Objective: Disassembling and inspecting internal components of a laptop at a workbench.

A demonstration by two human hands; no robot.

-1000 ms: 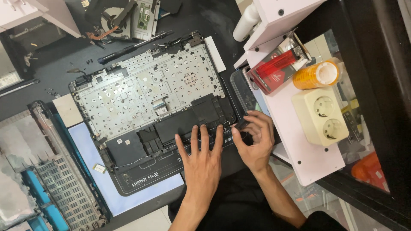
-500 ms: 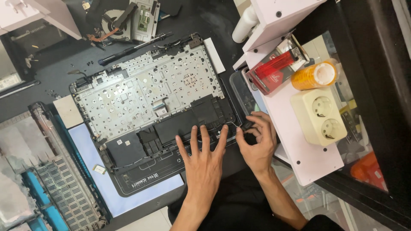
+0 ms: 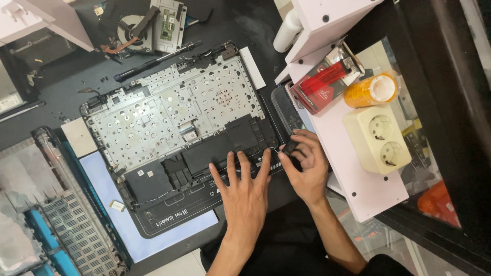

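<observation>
An opened laptop base [image 3: 169, 117] lies upside down on a dark mat [image 3: 174, 225], its silver keyboard backplate exposed. My left hand [image 3: 248, 194] rests flat with fingers spread on the black strip along the chassis's near edge. My right hand [image 3: 307, 163] pinches a small black part [image 3: 289, 147] with a thin wire at the chassis's right near corner.
A cooling fan [image 3: 130, 28] and a small green circuit board [image 3: 168, 20] lie at the far edge, with a black tool [image 3: 153, 62] below them. A white shelf [image 3: 358, 153] on the right carries a double socket [image 3: 381, 138], an orange roll [image 3: 371, 91] and a red box [image 3: 325, 84]. A spare keyboard [image 3: 76, 235] lies at left.
My right hand has shifted slightly along the chassis's right corner, fingers working the small black part. My left hand stays pressed flat in about the same place.
</observation>
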